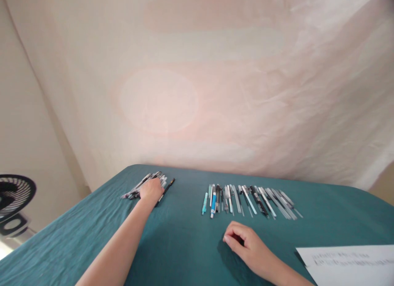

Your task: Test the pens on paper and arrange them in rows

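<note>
At the far left of the table, my left hand (151, 189) lies on a pile of pens (135, 190). Its fingers are hidden behind the back of the hand, so whether it grips a pen does not show. A black pen (168, 189) slants just right of that hand. My right hand (244, 243) is near the front of the table, loosely curled with thumb and fingertips together and nothing visible in it. Beyond it lies a row of pens (237, 200), side by side, with a blue and white pen (213, 203) and a turquoise pen (205, 203) at its left end.
Dark green cloth (178, 241) covers the table. White printed paper (353, 267) lies at the front right, close to my right forearm. A black fan (15, 199) stands beyond the left edge, and a pale sheet (215, 93) hangs behind the table.
</note>
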Motion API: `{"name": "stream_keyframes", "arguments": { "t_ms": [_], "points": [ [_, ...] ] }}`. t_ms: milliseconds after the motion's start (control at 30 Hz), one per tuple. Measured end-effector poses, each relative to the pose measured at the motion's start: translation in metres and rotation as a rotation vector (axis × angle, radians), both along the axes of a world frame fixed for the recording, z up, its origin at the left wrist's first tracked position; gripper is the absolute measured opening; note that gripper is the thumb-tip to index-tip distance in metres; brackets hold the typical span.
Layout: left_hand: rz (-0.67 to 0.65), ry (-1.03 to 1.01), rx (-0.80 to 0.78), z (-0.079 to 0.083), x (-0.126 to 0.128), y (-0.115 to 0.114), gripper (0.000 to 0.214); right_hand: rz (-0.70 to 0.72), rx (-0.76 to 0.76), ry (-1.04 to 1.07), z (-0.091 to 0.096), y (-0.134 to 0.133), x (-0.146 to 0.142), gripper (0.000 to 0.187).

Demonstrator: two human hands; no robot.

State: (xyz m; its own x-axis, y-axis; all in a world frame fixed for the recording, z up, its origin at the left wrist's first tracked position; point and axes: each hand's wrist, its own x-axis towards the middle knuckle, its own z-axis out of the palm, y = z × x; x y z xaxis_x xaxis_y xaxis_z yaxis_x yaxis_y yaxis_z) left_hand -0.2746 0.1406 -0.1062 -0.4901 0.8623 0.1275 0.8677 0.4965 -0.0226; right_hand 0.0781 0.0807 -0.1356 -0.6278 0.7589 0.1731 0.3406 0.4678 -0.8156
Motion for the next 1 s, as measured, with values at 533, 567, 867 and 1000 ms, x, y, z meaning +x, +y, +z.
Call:
{"name": "stream_keyframes", "arguments": {
  "t_ms": [533, 567, 867, 1000],
  "points": [
    [-0.375, -0.644, 0.302, 0.041, 0.041, 0.001, 0.033, -0.025, 0.015, -0.002, -0.002, 0.001, 0.001, 0.019],
    [-0.441, -0.847, 0.305, 0.043, 0.053, -0.001, 0.037, -0.028, 0.020, -0.002, -0.002, 0.001, 0.001, 0.019],
    [-0.601, -1.872, 0.086, 0.022, 0.168, -0.035, 0.028, -0.037, -0.242, 0.253, -0.005, 0.003, 0.000, 0.040],
    [-0.561, -2.003, 0.177, -0.004, 0.200, -0.043, 0.027, -0.057, -0.347, 0.348, -0.009, 0.007, -0.001, 0.042]
  ]
}}
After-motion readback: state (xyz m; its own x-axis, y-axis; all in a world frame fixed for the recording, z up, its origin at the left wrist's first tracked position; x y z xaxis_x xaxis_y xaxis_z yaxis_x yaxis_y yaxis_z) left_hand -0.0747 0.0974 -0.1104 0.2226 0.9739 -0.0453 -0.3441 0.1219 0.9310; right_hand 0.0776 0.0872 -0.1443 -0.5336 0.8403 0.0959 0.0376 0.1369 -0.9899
